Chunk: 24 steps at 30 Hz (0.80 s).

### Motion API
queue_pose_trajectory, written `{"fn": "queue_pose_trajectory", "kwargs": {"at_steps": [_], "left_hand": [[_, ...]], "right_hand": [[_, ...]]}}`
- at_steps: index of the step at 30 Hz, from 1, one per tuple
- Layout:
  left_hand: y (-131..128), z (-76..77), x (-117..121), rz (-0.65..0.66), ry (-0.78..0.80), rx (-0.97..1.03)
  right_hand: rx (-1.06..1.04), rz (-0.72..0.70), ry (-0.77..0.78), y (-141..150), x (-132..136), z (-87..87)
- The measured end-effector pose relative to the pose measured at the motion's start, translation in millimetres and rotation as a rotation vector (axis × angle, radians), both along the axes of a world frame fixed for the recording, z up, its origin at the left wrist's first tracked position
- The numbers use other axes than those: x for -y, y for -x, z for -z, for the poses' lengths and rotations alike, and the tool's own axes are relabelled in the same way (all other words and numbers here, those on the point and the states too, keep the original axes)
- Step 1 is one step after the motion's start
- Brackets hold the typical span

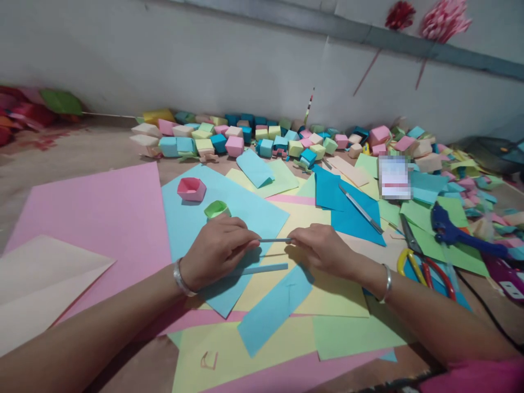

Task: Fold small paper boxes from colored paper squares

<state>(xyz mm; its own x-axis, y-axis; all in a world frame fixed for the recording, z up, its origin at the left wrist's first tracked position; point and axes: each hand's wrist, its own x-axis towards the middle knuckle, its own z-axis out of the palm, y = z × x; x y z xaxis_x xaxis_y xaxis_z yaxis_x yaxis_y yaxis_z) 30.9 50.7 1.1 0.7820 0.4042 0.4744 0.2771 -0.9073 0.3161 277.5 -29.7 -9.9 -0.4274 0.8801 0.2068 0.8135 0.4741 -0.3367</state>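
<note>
A thin blue paper strip [275,240] is stretched level between my two hands. My left hand [223,248] pinches its left end, and my right hand [317,245] pinches the right end. Below them lies another blue strip [266,268], partly under my left hand. A wider blue paper piece [274,311] rests on yellow paper nearer to me. Just beyond my left hand sit a small green folded paper box [217,209] and a pink paper box [191,189], both on a light blue sheet [262,213].
Scissors [426,273], a blue glue gun [462,234] and a craft knife [360,208] lie to the right. Many small paper cubes [234,146] line the wall. A large pink sheet [98,218] covers the left, with a cream sheet [45,289] over it.
</note>
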Motion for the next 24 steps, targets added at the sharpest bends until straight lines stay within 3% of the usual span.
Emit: {"fn": "queue_pose_trajectory", "kwargs": {"at_steps": [4, 7, 13, 16, 19, 24], "left_hand": [[1.7, -4.0, 1.1, -0.146, 0.331, 0.164], [2.4, -7.4, 1.8, -0.27, 0.557, 0.288], [-3.8, -5.5, 5.8, -0.309, 0.856, 0.575], [-10.0, -2.6, 9.6, -0.344, 0.914, 0.71], [-15.6, -0.3, 16.5, -0.308, 1.013, 0.719], [-16.5, 1.8, 25.5, -0.253, 1.101, 0.684]], "right_hand": [[-0.284, -0.01, 0.121, 3.2, -3.4, -2.0], [-0.446, 0.108, 0.189, 4.9, -3.4, -3.9], [-0.685, 0.219, 0.399, 10.1, 1.1, -6.3], [-0.856, 0.273, 0.443, 19.2, 1.0, -3.4], [-1.012, 0.286, 0.484, 35.5, -0.5, -2.9], [-0.932, 0.164, 0.459, 66.3, -6.7, -5.0]]}}
